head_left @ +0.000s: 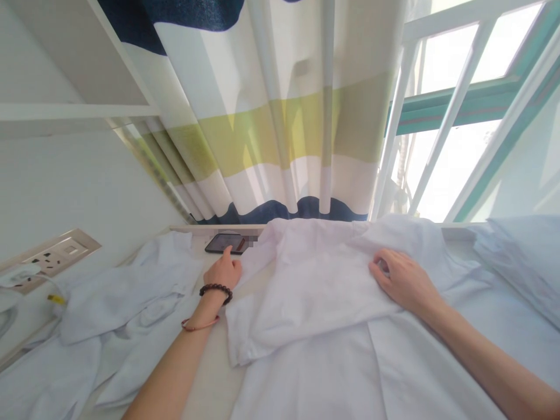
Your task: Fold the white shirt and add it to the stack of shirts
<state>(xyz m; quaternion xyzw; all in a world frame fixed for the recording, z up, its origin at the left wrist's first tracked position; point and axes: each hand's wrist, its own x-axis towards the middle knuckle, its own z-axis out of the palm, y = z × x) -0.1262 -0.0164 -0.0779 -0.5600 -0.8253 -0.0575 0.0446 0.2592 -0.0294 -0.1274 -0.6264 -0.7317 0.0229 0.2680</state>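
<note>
My left hand [223,270], with a dark bead bracelet and a thin reddish band at the wrist, reaches to a dark phone [219,242] lying flat at the far edge. Its index finger is stretched onto the screen; the other fingers are curled under. The screen's content is too small to read. My right hand [400,277] rests on a white short-sleeved garment [315,291] spread over the surface. Its fingers are loosely bent, with a small gap between thumb and index finger, and no cloth looks pulled up in them.
Other white garments [126,297] lie crumpled on the left, and folded white cloth [525,251] is at the right. A wall socket panel [56,256] holds a white plug. Behind hang striped curtains [271,128], beside white window bars [446,116].
</note>
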